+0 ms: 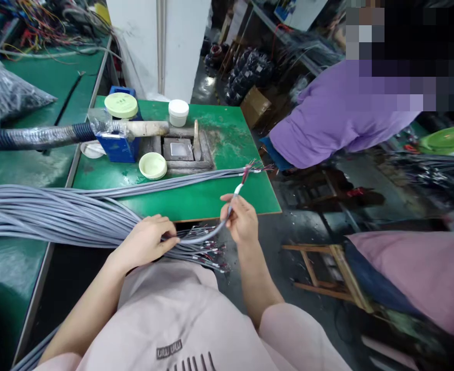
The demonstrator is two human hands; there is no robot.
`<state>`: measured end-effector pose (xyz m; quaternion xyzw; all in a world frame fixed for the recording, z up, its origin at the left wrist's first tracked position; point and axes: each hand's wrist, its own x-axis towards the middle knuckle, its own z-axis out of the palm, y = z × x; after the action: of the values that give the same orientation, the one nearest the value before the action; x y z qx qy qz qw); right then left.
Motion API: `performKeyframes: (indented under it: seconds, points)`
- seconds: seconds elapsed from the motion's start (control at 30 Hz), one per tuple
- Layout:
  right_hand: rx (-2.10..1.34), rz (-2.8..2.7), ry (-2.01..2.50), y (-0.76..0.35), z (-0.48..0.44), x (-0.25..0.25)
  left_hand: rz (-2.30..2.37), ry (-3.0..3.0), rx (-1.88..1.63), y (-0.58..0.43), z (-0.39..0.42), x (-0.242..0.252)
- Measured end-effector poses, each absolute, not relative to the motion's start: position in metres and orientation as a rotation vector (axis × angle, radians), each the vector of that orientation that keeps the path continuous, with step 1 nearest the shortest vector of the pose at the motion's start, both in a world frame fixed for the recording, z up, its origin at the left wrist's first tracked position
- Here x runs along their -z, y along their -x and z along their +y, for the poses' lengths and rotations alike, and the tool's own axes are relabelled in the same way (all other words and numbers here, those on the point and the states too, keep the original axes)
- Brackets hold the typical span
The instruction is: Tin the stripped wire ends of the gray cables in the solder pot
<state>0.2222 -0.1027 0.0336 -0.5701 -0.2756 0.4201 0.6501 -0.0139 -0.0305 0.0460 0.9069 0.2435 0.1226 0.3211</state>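
My right hand [241,219] is closed round a grey cable [207,238] just below its stripped end. A white band and thin red and dark wires stick up past the fingers. Further back along the same cable, my left hand [152,239] pinches it between thumb and fingers. That hand lies over a thick bundle of grey cables [76,214], whose stripped ends [215,252] fan out below the bench edge. A few other grey cables [180,181] run across the green bench, their bared wires near its right edge.
On the green bench [230,134] a square metal pot [179,149] with a silvery middle sits in a frame. Around it are a white tub [178,112], a pale green dish [153,166], a blue holder [117,147] and a hose [37,138]. Two people sit to the right near a wooden stool [327,278].
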Motion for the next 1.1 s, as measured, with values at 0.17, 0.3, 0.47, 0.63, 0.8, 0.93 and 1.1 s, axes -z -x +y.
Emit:
performKeyframes:
  seconds: [0.17,0.3,0.47,0.63,0.8,0.93,1.1]
  points:
    - [-1.169,-0.848,1.418,-0.202,-0.129,-0.033,0.616,-2.007,-0.551,-0.003,-0.031,-0.043]
    - [-1.236,-0.94,1.489,-0.186,-0.136,-0.035,0.711,-1.638,-0.676,-0.017,-0.034,-0.041]
    - [-1.282,-0.968,1.515,-0.175,-0.133,-0.039,0.766,-1.247,-0.799,-0.024,-0.035,-0.036]
    - [-1.292,-0.985,1.509,-0.17,-0.128,-0.041,0.781,-1.083,-0.875,-0.026,-0.037,-0.034]
    - [-1.27,-1.007,1.529,-0.168,-0.126,-0.044,0.758,-0.939,-0.896,-0.03,-0.036,-0.036]
    - [-1.281,-1.037,1.522,-0.167,-0.127,-0.041,0.684,-0.786,-0.849,-0.032,-0.033,-0.037]
    - [-1.293,-1.106,1.458,-0.163,-0.127,-0.04,0.491,-0.523,-0.658,-0.034,-0.029,-0.034]
